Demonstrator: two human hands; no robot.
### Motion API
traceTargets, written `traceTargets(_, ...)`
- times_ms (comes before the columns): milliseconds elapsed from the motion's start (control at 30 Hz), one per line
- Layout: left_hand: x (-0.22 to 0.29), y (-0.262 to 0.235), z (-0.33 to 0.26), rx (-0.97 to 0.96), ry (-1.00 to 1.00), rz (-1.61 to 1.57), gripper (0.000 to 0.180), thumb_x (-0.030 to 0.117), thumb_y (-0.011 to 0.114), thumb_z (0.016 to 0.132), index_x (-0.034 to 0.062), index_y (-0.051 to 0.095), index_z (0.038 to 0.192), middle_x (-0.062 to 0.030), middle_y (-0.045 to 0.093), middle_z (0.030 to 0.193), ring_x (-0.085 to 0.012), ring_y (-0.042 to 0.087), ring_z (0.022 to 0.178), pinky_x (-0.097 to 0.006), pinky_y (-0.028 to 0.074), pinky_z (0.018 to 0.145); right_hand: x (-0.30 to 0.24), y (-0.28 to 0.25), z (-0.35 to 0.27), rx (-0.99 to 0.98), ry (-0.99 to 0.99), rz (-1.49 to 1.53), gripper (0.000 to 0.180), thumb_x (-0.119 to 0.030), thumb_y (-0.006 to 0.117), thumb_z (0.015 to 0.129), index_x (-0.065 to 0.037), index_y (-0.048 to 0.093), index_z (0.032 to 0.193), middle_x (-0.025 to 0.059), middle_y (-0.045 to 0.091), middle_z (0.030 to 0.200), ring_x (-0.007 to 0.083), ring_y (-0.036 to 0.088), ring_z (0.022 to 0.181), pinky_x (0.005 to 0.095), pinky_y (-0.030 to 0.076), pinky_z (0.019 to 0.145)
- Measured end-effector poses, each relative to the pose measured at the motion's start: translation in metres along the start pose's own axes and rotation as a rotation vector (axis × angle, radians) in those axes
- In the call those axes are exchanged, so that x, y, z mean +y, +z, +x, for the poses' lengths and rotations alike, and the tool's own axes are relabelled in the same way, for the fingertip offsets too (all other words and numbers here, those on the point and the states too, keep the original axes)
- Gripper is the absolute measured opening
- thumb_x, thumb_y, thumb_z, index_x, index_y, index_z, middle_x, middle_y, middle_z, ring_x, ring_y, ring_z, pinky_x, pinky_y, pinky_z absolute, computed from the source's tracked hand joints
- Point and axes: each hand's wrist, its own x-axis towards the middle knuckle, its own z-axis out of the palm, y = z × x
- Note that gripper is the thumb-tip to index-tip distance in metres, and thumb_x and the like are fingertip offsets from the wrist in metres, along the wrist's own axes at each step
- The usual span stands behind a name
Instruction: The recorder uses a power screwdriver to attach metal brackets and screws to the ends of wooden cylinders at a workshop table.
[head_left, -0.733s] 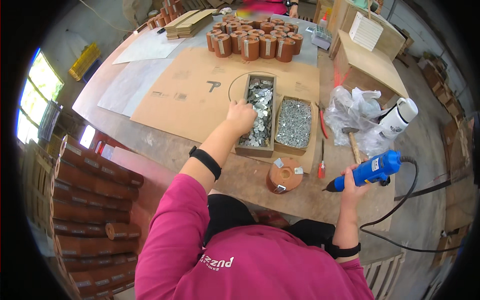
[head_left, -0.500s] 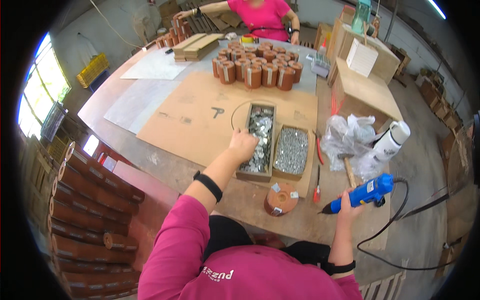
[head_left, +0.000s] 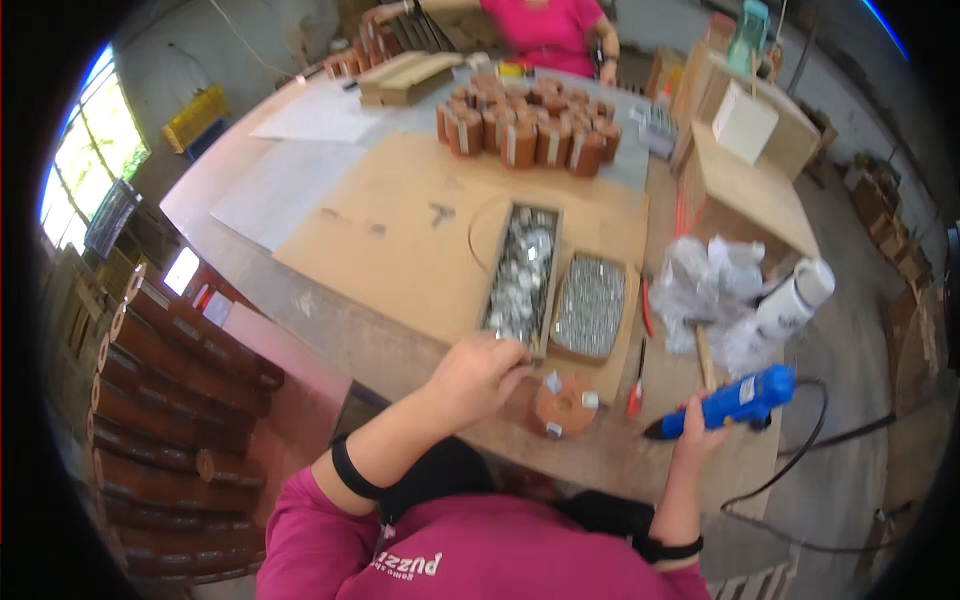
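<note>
My left hand [head_left: 474, 378] is closed, thumb and fingers pressed together, at the near end of the long box of metal plates [head_left: 522, 270]. Whatever lies in the pinch is too small and blurred to make out. Just right of those fingers a reddish-brown cylinder [head_left: 566, 408] stands upright, with a centre hole and small silver plates on its top. My right hand [head_left: 696, 430] grips a blue electric screwdriver [head_left: 738, 398], its black tip pointing left toward the cylinder. A second box, full of small metal screws [head_left: 592, 306], sits beside the plates.
Finished-looking brown cylinders [head_left: 540, 128] crowd the far table. Right lie red-handled tools [head_left: 635, 402], a hammer [head_left: 704, 355], plastic bags [head_left: 700, 290] and a white bottle [head_left: 797, 298]. Long brown rolls [head_left: 180, 440] are stacked at left. A co-worker in pink [head_left: 545, 30] stands opposite.
My left hand has come out of the box of plates and moved back toward me, beside the cylinder. The right hand keeps the screwdriver at nearly the same place.
</note>
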Motion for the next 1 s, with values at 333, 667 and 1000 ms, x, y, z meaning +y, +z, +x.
traceTargets(333, 0.008, 0.048, -0.023, 0.099, 0.279, 0.27, 0.019, 0.006, 0.062, 0.058, 0.0094, 0.059, 0.076, -0.0017, 0.049, 0.071, -0.0194, 0.049, 0.069, -0.04, 0.041, 0.081, -0.005, 0.019, 0.009, -0.058, -0.074, -0.027, 0.052, 0.0, 0.056, 0.073, 0.001, 0.032, 0.12, 0.0068, 0.05, 0.08, 0.0153, 0.054, 0.064, 0.03, 0.047, 0.061)
traceTargets(667, 0.018, 0.057, -0.038, -0.028, 0.191, 0.2, 0.027, 0.013, 0.068, 0.059, 0.009, 0.062, 0.084, -0.0024, 0.053, 0.087, -0.0219, 0.048, 0.084, -0.047, 0.034, 0.089, -0.007, 0.017, -0.001, -0.165, -0.117, -0.078, 0.05, 0.005, 0.057, 0.071, 0.001, 0.035, 0.116, 0.0074, 0.052, 0.08, 0.0141, 0.055, 0.067, 0.0274, 0.047, 0.062)
traceTargets(1000, -0.008, 0.057, -0.027, -0.192, 0.107, -0.213, 0.036, 0.005, 0.072, 0.058, 0.0082, 0.057, 0.09, -0.0138, 0.043, 0.122, -0.0392, 0.035, 0.117, -0.043, 0.035, 0.093, -0.009, 0.018, 0.005, -0.122, -0.09, -0.042, 0.049, 0.004, 0.057, 0.072, 0.001, 0.035, 0.115, 0.0072, 0.051, 0.079, 0.0145, 0.055, 0.066, 0.0278, 0.047, 0.062)
